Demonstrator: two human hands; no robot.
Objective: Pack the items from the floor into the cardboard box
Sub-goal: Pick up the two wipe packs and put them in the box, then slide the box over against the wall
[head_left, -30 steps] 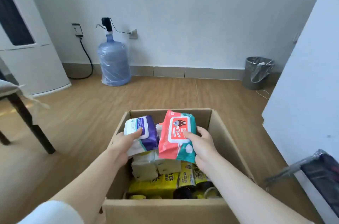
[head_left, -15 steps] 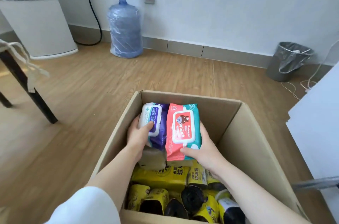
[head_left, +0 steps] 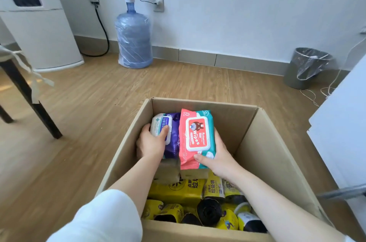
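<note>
An open cardboard box (head_left: 263,154) stands on the wooden floor in front of me. Inside it, at the far left, my left hand (head_left: 150,142) grips a purple pack of wet wipes (head_left: 172,136) with a white lid. Beside it my right hand (head_left: 215,156) holds a red and teal wipes pack (head_left: 196,134) from its right side and bottom edge. Both packs sit upright against the far wall of the box, on top of pale tissue packs (head_left: 168,170). Yellow rolls of rubbish bags (head_left: 198,202) fill the near part of the box.
A wrapped blue water bottle (head_left: 133,37) with a pump stands by the far wall. A white appliance (head_left: 39,30) is at the left, a dark table leg (head_left: 29,101) at the near left, a lined bin (head_left: 305,67) at the right, and a white panel (head_left: 340,123) at the right edge.
Both hands have lowered the two wipes packs from above the box rim down into its far left corner. The view has tilted down and closer to the box.
</note>
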